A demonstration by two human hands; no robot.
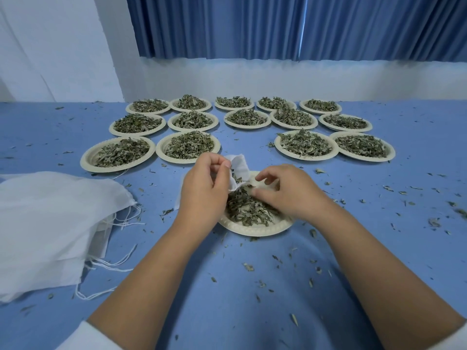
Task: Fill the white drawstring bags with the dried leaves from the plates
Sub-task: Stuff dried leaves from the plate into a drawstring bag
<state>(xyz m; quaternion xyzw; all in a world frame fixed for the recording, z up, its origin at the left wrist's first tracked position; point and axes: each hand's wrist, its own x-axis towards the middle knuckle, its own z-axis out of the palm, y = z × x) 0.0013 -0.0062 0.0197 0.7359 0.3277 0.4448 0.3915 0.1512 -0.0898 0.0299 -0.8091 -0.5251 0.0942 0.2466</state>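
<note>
Left hand (pixel 202 184) grip on bag (pixel 240 164) rim, right hand (pixel 288 189) among leaves (pixel 246 210).

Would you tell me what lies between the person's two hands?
In the head view, the white bag and dried leaves on the near plate lie between them.
</note>
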